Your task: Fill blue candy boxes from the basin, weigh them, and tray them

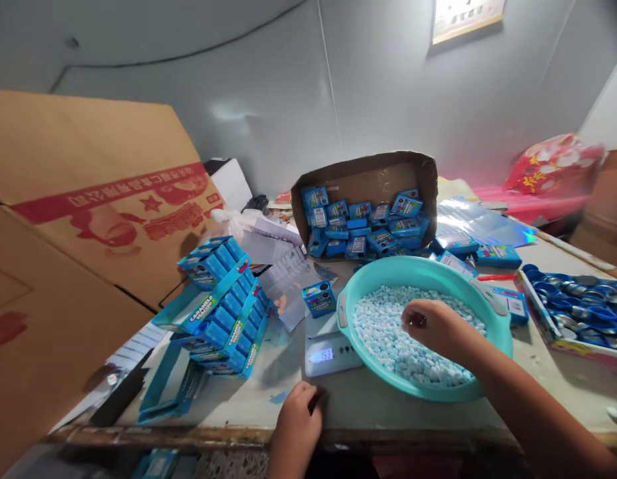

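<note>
My right hand (435, 327) is over the turquoise basin (388, 379), fingers curled together just above the small pale blue and white candies (388, 332). Whatever is between those fingers, if anything, is hidden. Near the front edge of the table rests my left hand (302, 416), loosely closed, with nothing seen in it. Beyond it is a digital scale (333, 356) whose display reads 153. On the scale's plate stands a small blue candy box (319, 299), upright, just left of the basin's handle.
Stacked blue display trays of boxes (223, 306) stand at left beside a large cardboard carton (88, 199). A tipped cardboard box (363, 166) behind the basin holds several blue boxes. At right, a tray (542, 319) holds blue and silver pieces. Papers and plastic lie behind the scale.
</note>
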